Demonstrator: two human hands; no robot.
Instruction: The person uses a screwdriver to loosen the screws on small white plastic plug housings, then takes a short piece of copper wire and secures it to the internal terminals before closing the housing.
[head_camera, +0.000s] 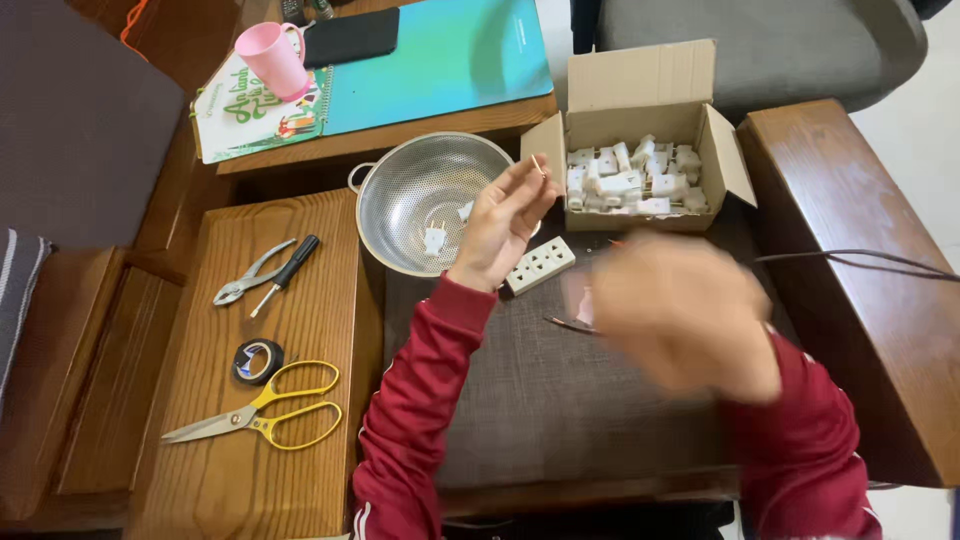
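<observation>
Pinching a thin pin (538, 163), the left hand (503, 222) shows clearly; the right hand (683, 312) is too blurred to tell its grip.

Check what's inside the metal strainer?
The metal strainer holds a white plug piece on the mesh, and another white bit beside the left hand. That hand covers the bowl's right side, so anything there is hidden.
</observation>
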